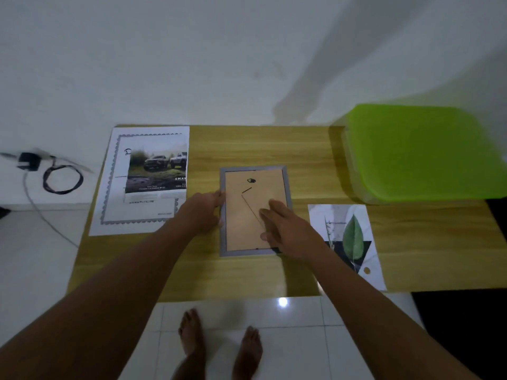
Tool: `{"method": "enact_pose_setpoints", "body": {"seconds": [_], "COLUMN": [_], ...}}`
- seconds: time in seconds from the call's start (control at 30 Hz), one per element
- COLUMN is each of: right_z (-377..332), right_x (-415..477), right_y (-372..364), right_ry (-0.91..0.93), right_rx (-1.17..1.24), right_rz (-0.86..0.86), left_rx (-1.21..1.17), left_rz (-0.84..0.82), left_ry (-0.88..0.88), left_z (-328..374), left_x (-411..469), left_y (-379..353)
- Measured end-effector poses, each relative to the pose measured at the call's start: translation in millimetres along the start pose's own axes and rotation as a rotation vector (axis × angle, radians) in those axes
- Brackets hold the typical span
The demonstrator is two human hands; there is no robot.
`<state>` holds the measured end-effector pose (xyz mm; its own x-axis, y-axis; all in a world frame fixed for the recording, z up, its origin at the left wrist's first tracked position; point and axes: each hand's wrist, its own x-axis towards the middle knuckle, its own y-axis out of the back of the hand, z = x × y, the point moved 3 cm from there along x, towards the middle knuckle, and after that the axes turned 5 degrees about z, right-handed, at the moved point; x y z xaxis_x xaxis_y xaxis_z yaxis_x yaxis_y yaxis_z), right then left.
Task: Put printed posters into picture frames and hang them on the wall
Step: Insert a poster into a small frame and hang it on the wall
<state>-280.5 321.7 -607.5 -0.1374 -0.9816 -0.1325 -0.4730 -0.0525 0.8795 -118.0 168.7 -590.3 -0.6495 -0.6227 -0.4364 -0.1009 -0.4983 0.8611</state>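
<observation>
The room is dim and soft-focused. A lamp's glare spot shines on the glossy white floor tiles (282, 302) near my feet, my arm's shadow crosses the pale wall (315, 86), and the edges bow.

The right hand (288, 231) hides the frame's (253, 211) near right corner. The green lid (422, 152) is blurred and cut off at right. Poster (157, 171) print is too small to read.

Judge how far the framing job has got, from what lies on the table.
Done: nothing framed or hung yet. In hand: the grey picture frame lies face down, left hand at its edge, right hand on the backing. Left: the car poster and leaf poster lie loose.
</observation>
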Motion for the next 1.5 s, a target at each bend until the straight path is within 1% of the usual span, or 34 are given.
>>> {"method": "enact_pose_setpoints", "body": {"seconds": [0.17, 0.3, 0.43, 0.57, 0.6, 0.67, 0.73, 0.77, 0.8, 0.87, 0.93, 1.03, 1.1, 1.23, 1.37, 1.5], "right_z": [-7.0, -4.0, -6.9, -21.7, -24.2, -28.4, -34.7, -38.2, -41.2, -44.4, -43.8, -40.6, -37.0, -31.3, -32.4, -36.1], "right_x": [-1.5, -2.2, -7.1, 3.0, 8.6, 20.1, 29.5, 34.0, 37.5, 41.9, 45.6, 51.6, 54.6, 62.3, 60.0, 53.1], "right_y": [-2.6, -5.2, -5.9, -10.6, -9.9, -4.5, 1.9, 2.4, 1.7, 0.2, 3.2, 12.3, 18.1, 24.8, 26.1, 26.3], "right_ry": [-0.007, -0.059, -0.168, -0.373, -0.425, -0.473, -0.419, -0.389, -0.371, -0.394, -0.413, -0.369, -0.404, -0.462, -0.455, -0.402], "right_rx": [-0.059, -0.032, 0.075, 0.163, 0.14, -0.001, -0.123, -0.14, -0.133, -0.055, 0.001, -0.025, 0.032, 0.112, 0.118, 0.039], "right_rz": [-0.057, -0.038, 0.044, 0.2, 0.229, 0.244, 0.262, 0.255, 0.238, 0.205, 0.212, 0.179, 0.127, 0.083, 0.09, 0.095], "left_rx": [-0.031, -0.206, -0.224, -0.153, -0.135, -0.101, -0.063, -0.04, -0.024, -0.014, -0.003, 0.035, 0.052, 0.032, 0.026, 0.02], "left_rz": [0.03, 0.145, 0.185, 0.155, 0.147, 0.141, 0.139, 0.132, 0.121, 0.095, 0.075, 0.059, 0.046, 0.03, 0.015, 0.025], "left_ry": [0.011, 0.038, 0.032, 0.008, 0.009, 0.016, 0.022, 0.018, 0.012, 0.001, -0.012, -0.035, -0.037, -0.013, -0.001, 0.005], "left_z": [3.2, 1.4, 2.2, 0.7, 0.0, -0.6, -0.1, 0.3, 0.1, -0.6, -0.7, -0.7, -2.2, -6.4, -6.3, -6.4], "left_x": [-7.8, -15.3, -21.3, -19.4, -18.6, -16.0, -12.9, -11.3, -9.2, -5.0, -2.6, 0.5, 2.4, 3.7, 4.1, 3.4], "left_y": [-2.5, -3.9, -8.9, -12.4, -11.8, -9.7, -7.2, -6.0, -5.2, -4.1, -2.4, -1.1, -2.2, -3.6, -3.3, -2.7]}}
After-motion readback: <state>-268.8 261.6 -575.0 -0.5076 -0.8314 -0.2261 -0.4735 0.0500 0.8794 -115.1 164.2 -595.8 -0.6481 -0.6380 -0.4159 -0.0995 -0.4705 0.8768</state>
